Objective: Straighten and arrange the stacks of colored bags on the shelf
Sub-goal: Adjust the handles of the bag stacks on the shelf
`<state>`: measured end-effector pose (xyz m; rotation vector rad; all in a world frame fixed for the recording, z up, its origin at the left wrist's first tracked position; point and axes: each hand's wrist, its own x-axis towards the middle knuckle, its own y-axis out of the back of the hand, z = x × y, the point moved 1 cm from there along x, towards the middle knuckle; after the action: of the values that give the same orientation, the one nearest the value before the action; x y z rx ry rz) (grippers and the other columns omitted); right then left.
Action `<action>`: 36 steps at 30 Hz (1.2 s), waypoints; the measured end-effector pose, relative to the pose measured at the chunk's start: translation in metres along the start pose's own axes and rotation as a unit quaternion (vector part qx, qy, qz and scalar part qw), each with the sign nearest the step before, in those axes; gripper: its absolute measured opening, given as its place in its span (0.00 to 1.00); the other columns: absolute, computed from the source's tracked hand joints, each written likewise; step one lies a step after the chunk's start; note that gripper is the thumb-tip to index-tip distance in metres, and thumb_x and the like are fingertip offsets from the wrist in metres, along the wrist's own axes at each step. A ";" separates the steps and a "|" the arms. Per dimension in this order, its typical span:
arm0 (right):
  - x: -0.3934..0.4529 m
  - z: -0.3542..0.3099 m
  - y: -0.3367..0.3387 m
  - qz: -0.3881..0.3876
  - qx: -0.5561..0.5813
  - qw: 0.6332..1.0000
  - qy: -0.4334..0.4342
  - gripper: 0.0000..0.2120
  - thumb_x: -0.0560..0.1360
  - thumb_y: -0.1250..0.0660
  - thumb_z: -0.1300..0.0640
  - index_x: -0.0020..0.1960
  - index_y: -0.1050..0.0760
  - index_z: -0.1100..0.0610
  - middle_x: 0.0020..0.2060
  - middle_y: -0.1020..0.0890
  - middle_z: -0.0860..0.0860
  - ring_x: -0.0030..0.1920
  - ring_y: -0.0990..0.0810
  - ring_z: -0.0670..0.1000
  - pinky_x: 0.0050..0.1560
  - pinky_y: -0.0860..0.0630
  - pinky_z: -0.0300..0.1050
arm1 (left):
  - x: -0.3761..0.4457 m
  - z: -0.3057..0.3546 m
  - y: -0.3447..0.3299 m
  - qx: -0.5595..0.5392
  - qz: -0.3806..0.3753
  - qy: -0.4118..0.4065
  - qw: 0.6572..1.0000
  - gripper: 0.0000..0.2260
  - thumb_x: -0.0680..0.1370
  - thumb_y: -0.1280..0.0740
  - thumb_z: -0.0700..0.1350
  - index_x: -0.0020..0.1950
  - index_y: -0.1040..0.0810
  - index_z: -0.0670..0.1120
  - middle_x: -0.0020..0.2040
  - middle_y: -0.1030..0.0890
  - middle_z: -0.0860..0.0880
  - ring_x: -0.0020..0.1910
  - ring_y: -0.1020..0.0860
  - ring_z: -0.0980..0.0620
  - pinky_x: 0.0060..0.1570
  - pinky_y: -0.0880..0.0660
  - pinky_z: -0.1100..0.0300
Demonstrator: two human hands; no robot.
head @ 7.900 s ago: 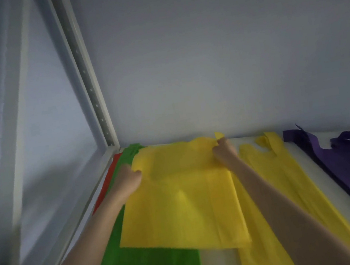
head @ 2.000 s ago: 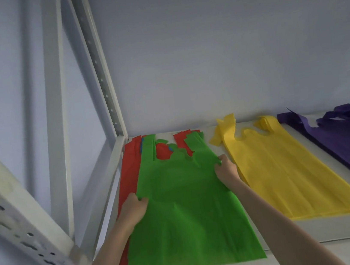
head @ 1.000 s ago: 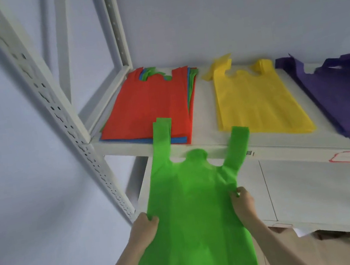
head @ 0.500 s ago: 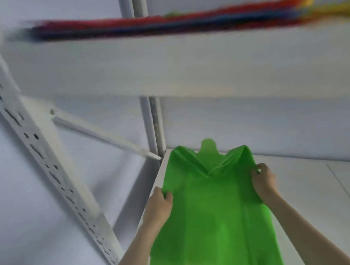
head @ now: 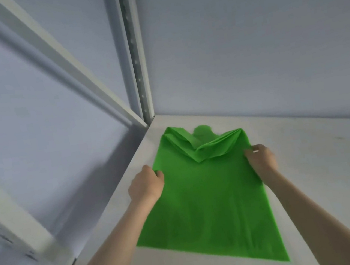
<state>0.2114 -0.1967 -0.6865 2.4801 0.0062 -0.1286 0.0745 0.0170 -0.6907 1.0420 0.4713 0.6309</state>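
Green bag [head: 210, 197] lay flat on the white shelf board [head: 309, 169], its handle end toward the back-left corner post [head: 136, 54], both handles folded back over the body. Left hand [head: 146, 184] pinched the bag's left edge; right hand [head: 261, 159] pinched the right edge, fingers closed on fabric at both sides. I judged this the laying-down step. Next I would release, flip the handles out toward the post and smooth them flat.
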 end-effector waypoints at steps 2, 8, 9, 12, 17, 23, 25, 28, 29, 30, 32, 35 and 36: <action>-0.001 0.000 -0.001 0.008 -0.016 1.000 0.004 0.18 0.78 0.42 0.59 0.66 0.30 0.63 0.60 0.23 0.63 0.60 0.25 0.61 0.55 0.27 0.50 | -0.002 0.002 0.000 0.000 0.006 0.007 1.000 0.15 0.81 0.46 0.49 0.60 0.31 0.40 0.39 0.26 0.48 0.39 0.27 0.46 0.38 0.33 0.57; -0.008 -0.003 0.003 -0.005 -0.017 1.000 0.001 0.20 0.78 0.43 0.62 0.70 0.36 0.64 0.64 0.27 0.63 0.63 0.27 0.61 0.56 0.29 0.50 | -0.010 0.010 0.006 -0.002 0.017 0.017 1.000 0.17 0.81 0.44 0.47 0.64 0.34 0.37 0.59 0.24 0.40 0.59 0.25 0.42 0.46 0.29 0.53; -0.011 -0.004 0.005 -0.012 -0.015 1.000 -0.003 0.21 0.78 0.44 0.64 0.71 0.38 0.64 0.65 0.29 0.63 0.64 0.28 0.62 0.56 0.29 0.50 | -0.014 0.012 0.009 0.012 0.010 0.016 1.000 0.18 0.80 0.43 0.47 0.65 0.35 0.38 0.63 0.27 0.40 0.62 0.29 0.42 0.52 0.28 0.52; -0.026 -0.011 0.014 -0.051 -0.071 0.996 -0.006 0.26 0.76 0.45 0.69 0.73 0.42 0.63 0.68 0.34 0.63 0.68 0.35 0.61 0.60 0.32 0.51 | -0.026 0.011 0.021 0.008 -0.049 0.013 0.999 0.19 0.79 0.40 0.47 0.66 0.36 0.39 0.66 0.32 0.40 0.66 0.35 0.41 0.61 0.31 0.51; -0.078 -0.018 0.055 -0.139 -0.178 0.974 -0.014 0.23 0.76 0.43 0.68 0.71 0.36 0.62 0.68 0.31 0.60 0.70 0.35 0.57 0.66 0.35 0.45 | -0.076 0.015 0.068 0.013 -0.153 0.019 0.988 0.19 0.78 0.40 0.42 0.68 0.37 0.41 0.65 0.32 0.42 0.66 0.36 0.43 0.63 0.33 0.51; -0.145 -0.095 0.149 -0.206 -0.239 0.949 -0.014 0.15 0.74 0.45 0.68 0.35 0.27 0.54 0.37 0.23 0.50 0.47 0.25 0.53 0.43 0.28 0.42 | -0.139 0.055 0.176 0.044 -0.258 -0.004 0.965 0.19 0.79 0.45 0.39 0.70 0.37 0.40 0.68 0.31 0.43 0.67 0.34 0.46 0.64 0.32 0.55; -0.169 -0.129 0.181 -0.222 -0.257 0.940 -0.014 0.18 0.73 0.46 0.68 0.27 0.40 0.55 0.28 0.32 0.49 0.34 0.30 0.51 0.32 0.37 0.41 | -0.158 0.070 0.217 0.054 -0.275 -0.019 0.960 0.18 0.79 0.45 0.38 0.69 0.36 0.40 0.66 0.29 0.44 0.66 0.32 0.46 0.62 0.30 0.56; -0.210 -0.184 0.234 -0.267 -0.255 0.929 -0.016 0.13 0.77 0.47 0.63 0.39 0.27 0.59 0.43 0.20 0.56 0.42 0.28 0.50 0.41 0.34 0.41 | -0.182 0.096 0.283 0.058 -0.298 -0.041 0.952 0.11 0.79 0.45 0.38 0.59 0.30 0.41 0.55 0.25 0.45 0.57 0.26 0.48 0.58 0.26 0.56; -0.225 -0.203 0.252 -0.280 -0.240 0.929 -0.016 0.14 0.78 0.48 0.62 0.47 0.24 0.62 0.50 0.19 0.58 0.45 0.28 0.51 0.43 0.32 0.40 | -0.192 0.106 0.307 0.065 -0.305 -0.053 0.948 0.08 0.78 0.45 0.37 0.53 0.29 0.42 0.46 0.26 0.47 0.50 0.25 0.49 0.53 0.25 0.56; -0.240 -0.220 0.269 -0.298 -0.234 0.925 -0.012 0.15 0.79 0.48 0.61 0.53 0.24 0.63 0.54 0.20 0.59 0.45 0.27 0.51 0.42 0.31 0.40 | -0.203 0.116 0.332 0.078 -0.315 -0.064 0.944 0.07 0.78 0.46 0.38 0.47 0.28 0.41 0.38 0.29 0.48 0.41 0.27 0.50 0.45 0.26 0.56; -0.266 -0.250 0.298 -0.358 -0.250 0.899 -0.010 0.15 0.79 0.49 0.61 0.57 0.26 0.63 0.56 0.20 0.59 0.45 0.26 0.52 0.36 0.30 0.38 | -0.225 0.138 0.381 0.094 -0.350 -0.070 0.929 0.11 0.79 0.46 0.39 0.39 0.28 0.37 0.33 0.30 0.45 0.35 0.29 0.47 0.36 0.30 0.57; -0.292 -0.298 0.334 -0.439 -0.296 0.848 -0.030 0.17 0.79 0.46 0.60 0.66 0.30 0.61 0.60 0.22 0.54 0.55 0.21 0.53 0.44 0.24 0.38 | -0.247 0.168 0.455 0.148 -0.393 -0.096 0.903 0.18 0.80 0.44 0.42 0.61 0.29 0.28 0.62 0.26 0.30 0.60 0.25 0.34 0.59 0.27 0.47; -0.295 -0.317 0.345 -0.459 -0.305 0.834 -0.024 0.18 0.79 0.44 0.59 0.67 0.31 0.61 0.62 0.23 0.54 0.59 0.22 0.54 0.48 0.23 0.41 | -0.248 0.178 0.480 0.160 -0.395 -0.105 0.899 0.19 0.80 0.44 0.43 0.63 0.30 0.29 0.65 0.28 0.31 0.61 0.24 0.35 0.59 0.27 0.47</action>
<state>-0.0407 -0.2680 -0.1990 1.6376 1.0555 -0.5041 -0.1159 -0.0945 -0.1664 1.0976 0.7629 -0.2933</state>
